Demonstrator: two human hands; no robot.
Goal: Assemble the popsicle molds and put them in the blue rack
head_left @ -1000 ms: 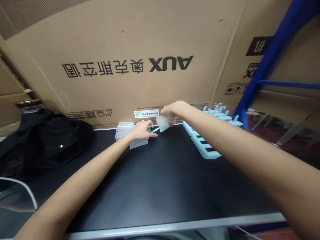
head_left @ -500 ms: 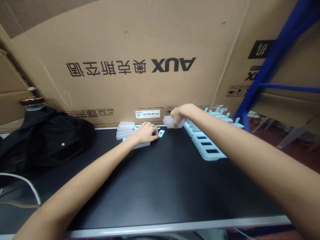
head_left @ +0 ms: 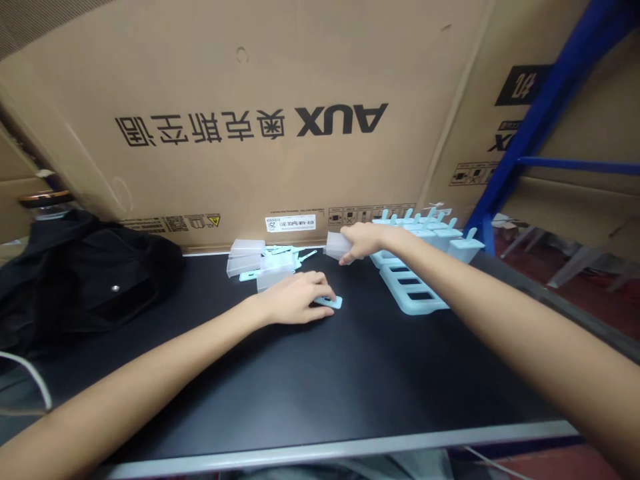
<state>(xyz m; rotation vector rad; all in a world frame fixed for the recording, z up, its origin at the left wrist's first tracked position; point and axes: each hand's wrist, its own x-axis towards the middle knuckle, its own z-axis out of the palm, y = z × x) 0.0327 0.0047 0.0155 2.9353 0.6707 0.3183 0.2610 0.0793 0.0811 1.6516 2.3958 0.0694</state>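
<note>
Under the left hand (head_left: pixel 295 303), a blue stick (head_left: pixel 331 302) lies half hidden.

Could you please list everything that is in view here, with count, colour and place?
table: one, black top with a grey front edge, across the foreground.
mould tray: at least one, light blue with slots, right of centre on the table.
filled moulds with stick handles: several, light blue, behind the tray; exact count unclear.
clear cups: a few, translucent, in a heap at the back of the table.
loose sticks: a few, light blue, beside the heap.
flat piece: one, light blue, under the left fingertips.
clear cup: one, translucent, in the right grip.
black bag: one, far left.
cardboard boxes: several, brown, behind the table.
blue rack: one, right.
left hand: resting on the table.
right hand: held above the table.
</note>
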